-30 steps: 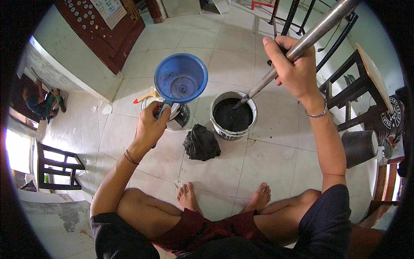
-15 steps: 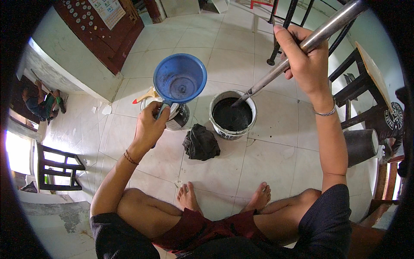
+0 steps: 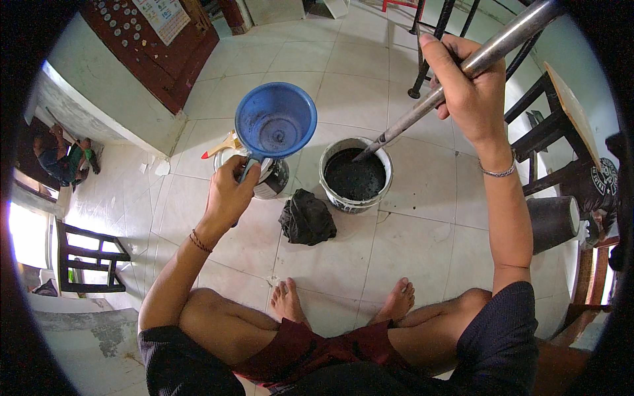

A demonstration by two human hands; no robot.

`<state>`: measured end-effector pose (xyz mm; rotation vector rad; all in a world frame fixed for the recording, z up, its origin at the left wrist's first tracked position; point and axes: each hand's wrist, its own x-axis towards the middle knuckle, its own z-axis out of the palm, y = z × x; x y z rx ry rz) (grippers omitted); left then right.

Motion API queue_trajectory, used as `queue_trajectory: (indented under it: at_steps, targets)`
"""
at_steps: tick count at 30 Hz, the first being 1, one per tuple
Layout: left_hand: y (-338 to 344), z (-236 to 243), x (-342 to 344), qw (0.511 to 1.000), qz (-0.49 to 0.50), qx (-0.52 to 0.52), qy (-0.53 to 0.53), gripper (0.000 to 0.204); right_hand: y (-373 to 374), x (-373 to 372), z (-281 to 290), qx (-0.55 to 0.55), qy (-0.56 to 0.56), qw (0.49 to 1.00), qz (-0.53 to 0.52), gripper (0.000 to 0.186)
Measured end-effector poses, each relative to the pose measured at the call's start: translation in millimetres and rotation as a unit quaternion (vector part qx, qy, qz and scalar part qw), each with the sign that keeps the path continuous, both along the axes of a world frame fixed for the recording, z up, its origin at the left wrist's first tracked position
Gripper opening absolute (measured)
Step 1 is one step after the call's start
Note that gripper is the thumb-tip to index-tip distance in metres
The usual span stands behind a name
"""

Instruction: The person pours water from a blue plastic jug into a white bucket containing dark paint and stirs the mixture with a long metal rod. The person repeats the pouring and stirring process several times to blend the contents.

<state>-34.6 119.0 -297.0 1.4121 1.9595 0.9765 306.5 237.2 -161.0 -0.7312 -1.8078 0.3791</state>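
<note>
My left hand (image 3: 232, 187) is closed round the handle of a blue plastic dipper (image 3: 277, 119), whose open top faces up and shows dark smears inside. Up at the right, my right hand (image 3: 470, 92) grips a grey metal pipe (image 3: 409, 121). The pipe slants down to the left, its lower end in the black liquid (image 3: 354, 175) of a white bucket (image 3: 323, 188). Partly hidden behind the dipper stands a paint can (image 3: 272, 185), with a paintbrush (image 3: 228, 144) lying across its top. A crumpled black cloth or bag (image 3: 307, 218) lies between can and bucket.
Black-framed furniture (image 3: 548, 132) and a dark bucket (image 3: 555, 224) stand on the right. A black chair (image 3: 89, 257) is at the left. Another person (image 3: 59, 155) sits far left by a doorway. My bare feet (image 3: 288, 302) rest on the pale tiled floor (image 3: 409, 257).
The pipe's lower end has shifted very slightly left in the black liquid. My left hand and the dipper hold almost the same place.
</note>
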Motion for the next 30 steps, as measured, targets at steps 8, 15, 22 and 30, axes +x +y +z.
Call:
queue_trajectory:
  at_steps: [8, 15, 22, 30]
  targets:
    - [0.6, 1.4, 1.4, 1.000, -0.012, 0.012, -0.003, 0.037, 3.4, 0.9, -3.6, -0.007, 0.003, 1.000, 0.002, 0.037]
    - [1.4, 1.3, 2.0, 1.000, -0.007, 0.009, 0.008, 0.036, 2.3, 0.5, -3.2, -0.002, 0.002, 1.000, -0.010, 0.037]
    - [1.8, 1.7, 2.5, 1.000, -0.010, 0.014, -0.002, 0.035, 0.8, -1.2, -2.0, -0.005, 0.013, 1.000, -0.002, 0.037]
    - [1.6, 3.3, 3.2, 1.000, -0.001, 0.002, 0.009, 0.036, -0.8, -2.1, -1.4, 0.002, -0.002, 1.000, 0.001, 0.038]
